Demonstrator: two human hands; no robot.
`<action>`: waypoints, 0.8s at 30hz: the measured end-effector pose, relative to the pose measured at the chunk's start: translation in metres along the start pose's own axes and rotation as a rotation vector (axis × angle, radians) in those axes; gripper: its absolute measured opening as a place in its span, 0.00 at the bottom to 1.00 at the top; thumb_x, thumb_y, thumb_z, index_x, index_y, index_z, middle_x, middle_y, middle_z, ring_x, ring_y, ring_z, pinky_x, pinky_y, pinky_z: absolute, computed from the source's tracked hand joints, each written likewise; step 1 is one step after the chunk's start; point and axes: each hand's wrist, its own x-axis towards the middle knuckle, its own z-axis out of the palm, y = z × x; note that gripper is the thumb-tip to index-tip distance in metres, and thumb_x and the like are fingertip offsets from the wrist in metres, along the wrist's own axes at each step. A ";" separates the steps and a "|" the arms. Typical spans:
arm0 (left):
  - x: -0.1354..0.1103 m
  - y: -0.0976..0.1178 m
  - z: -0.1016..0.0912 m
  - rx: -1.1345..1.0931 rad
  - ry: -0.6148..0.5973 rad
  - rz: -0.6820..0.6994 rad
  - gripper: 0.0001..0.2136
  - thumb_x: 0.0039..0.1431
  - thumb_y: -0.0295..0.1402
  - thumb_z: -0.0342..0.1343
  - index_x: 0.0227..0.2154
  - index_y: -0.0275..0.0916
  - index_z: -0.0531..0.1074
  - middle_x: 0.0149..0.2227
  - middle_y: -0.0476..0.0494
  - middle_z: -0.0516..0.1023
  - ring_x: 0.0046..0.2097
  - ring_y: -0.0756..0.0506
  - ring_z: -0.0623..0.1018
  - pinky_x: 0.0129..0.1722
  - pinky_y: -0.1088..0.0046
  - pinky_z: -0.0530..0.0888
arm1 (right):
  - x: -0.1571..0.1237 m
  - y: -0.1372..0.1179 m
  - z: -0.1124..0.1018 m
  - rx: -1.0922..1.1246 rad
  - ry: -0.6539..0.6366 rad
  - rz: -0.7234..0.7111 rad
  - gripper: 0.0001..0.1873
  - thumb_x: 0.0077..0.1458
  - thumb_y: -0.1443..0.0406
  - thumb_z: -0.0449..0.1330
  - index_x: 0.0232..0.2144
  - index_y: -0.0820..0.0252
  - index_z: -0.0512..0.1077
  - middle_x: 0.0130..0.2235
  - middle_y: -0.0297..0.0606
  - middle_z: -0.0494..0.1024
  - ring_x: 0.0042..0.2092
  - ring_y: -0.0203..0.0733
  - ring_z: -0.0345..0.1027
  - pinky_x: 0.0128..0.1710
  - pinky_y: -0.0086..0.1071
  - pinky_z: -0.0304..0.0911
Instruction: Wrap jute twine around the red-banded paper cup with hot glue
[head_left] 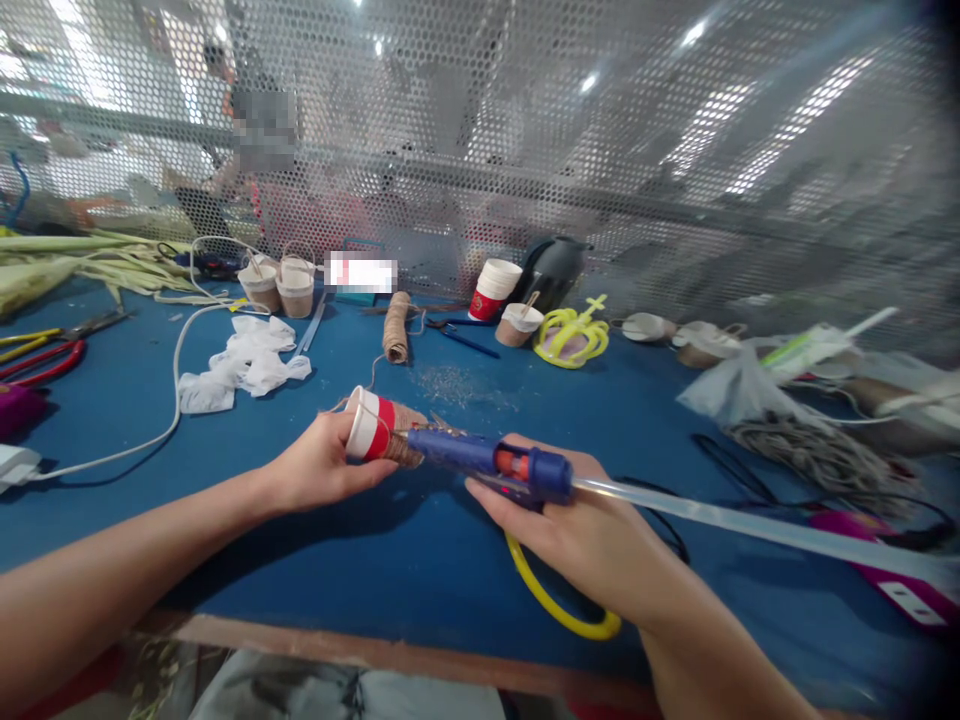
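My left hand (319, 465) grips a red and white paper cup (373, 427) lying on its side, its lower part wrapped in brown twine. My right hand (559, 525) holds a blue glue gun (487, 462) by the handle, with a clear glue stick (735, 523) trailing out of its back to the right. The gun's nozzle touches the twine-wrapped part of the cup. A strand of twine runs from the cup towards a twine spool (396, 326) further back on the blue table (420, 570).
Crumpled white plastic (244, 362), twine-covered cups (279, 286), stacked paper cups (493, 288), a yellow crown shape (573, 336), scissors (459, 330), red and yellow pliers (45, 350), a white cable (178, 400), a yellow ring (559, 605). A mesh screen (675, 120) backs the table; a person sits behind it.
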 end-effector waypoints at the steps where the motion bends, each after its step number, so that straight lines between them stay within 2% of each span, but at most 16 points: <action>1: 0.000 0.000 0.000 0.003 -0.005 0.006 0.10 0.51 0.30 0.53 0.36 0.34 0.73 0.42 0.42 0.76 0.41 0.46 0.76 0.42 0.73 0.72 | 0.000 -0.001 0.000 -0.004 0.004 -0.001 0.07 0.51 0.66 0.53 0.24 0.56 0.69 0.20 0.32 0.71 0.20 0.35 0.63 0.21 0.28 0.61; 7: 0.000 -0.001 0.001 -0.002 0.012 -0.006 0.10 0.50 0.31 0.54 0.35 0.34 0.74 0.38 0.43 0.78 0.38 0.47 0.77 0.40 0.73 0.73 | -0.005 0.004 0.005 -0.005 0.011 -0.008 0.06 0.52 0.65 0.52 0.26 0.57 0.68 0.23 0.32 0.72 0.23 0.34 0.64 0.24 0.27 0.62; 13: 0.000 0.002 0.001 -0.043 0.002 -0.022 0.09 0.51 0.30 0.54 0.35 0.33 0.73 0.38 0.43 0.78 0.38 0.47 0.76 0.40 0.74 0.73 | -0.008 0.008 0.008 0.025 -0.003 0.002 0.04 0.51 0.65 0.54 0.26 0.57 0.65 0.26 0.32 0.72 0.26 0.34 0.66 0.26 0.27 0.63; 24: -0.002 0.000 0.003 -0.054 0.018 -0.098 0.13 0.50 0.32 0.54 0.38 0.31 0.70 0.37 0.42 0.78 0.37 0.47 0.77 0.36 0.75 0.74 | -0.007 0.003 0.006 0.049 -0.077 0.070 0.07 0.52 0.64 0.54 0.23 0.57 0.62 0.23 0.29 0.71 0.23 0.33 0.64 0.25 0.27 0.61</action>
